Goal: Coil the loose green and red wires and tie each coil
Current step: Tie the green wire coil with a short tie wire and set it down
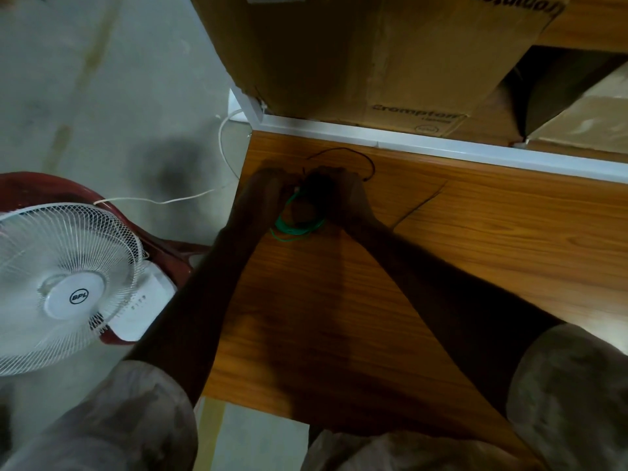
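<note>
Dim light falls on a wood-grain table (441, 266), its far edge lined by a white strip under Crompton cartons (390, 62); both hands meet near the far left corner, left hand (268, 190) and right hand (339, 192) pinched onto the green wire coil (297, 220), though shadow hides the fingertips; a dark loose wire (356, 156) arcs just beyond, colour unclear. Thin wire looks light and springy, likely to uncoil; best held where loops cross. Open tabletop lies right and near; left edge drops towards a BPL fan (64, 283).
</note>
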The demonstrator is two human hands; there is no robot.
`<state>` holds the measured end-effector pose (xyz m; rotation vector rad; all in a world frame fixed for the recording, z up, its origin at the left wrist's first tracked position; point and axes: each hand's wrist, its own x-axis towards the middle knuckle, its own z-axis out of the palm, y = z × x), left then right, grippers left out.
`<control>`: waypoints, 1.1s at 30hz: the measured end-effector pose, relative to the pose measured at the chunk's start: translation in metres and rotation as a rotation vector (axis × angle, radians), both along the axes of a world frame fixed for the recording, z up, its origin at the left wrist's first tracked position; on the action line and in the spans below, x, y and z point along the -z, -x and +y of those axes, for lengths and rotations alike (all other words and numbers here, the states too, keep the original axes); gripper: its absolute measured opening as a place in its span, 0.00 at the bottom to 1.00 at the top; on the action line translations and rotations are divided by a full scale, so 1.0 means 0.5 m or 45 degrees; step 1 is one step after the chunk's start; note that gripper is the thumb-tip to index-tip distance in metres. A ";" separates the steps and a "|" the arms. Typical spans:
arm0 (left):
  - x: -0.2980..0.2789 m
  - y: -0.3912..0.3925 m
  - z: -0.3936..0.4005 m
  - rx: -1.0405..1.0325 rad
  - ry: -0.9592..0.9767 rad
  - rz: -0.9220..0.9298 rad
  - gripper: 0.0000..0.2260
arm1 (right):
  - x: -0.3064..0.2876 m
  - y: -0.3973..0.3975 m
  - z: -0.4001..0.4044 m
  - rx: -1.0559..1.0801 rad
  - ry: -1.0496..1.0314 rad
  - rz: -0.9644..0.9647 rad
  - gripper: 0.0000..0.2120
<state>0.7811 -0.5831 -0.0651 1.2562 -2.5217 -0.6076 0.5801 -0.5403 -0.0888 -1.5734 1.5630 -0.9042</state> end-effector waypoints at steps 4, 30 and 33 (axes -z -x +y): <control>0.007 0.006 0.012 -0.101 -0.038 0.106 0.08 | -0.009 0.013 -0.006 -0.029 -0.091 0.058 0.06; 0.033 0.017 0.059 -0.384 -0.052 0.195 0.12 | -0.024 0.056 0.063 0.126 -0.197 0.237 0.12; 0.023 0.021 0.054 -0.345 -0.047 0.194 0.11 | -0.031 0.052 0.077 0.117 -0.236 0.252 0.08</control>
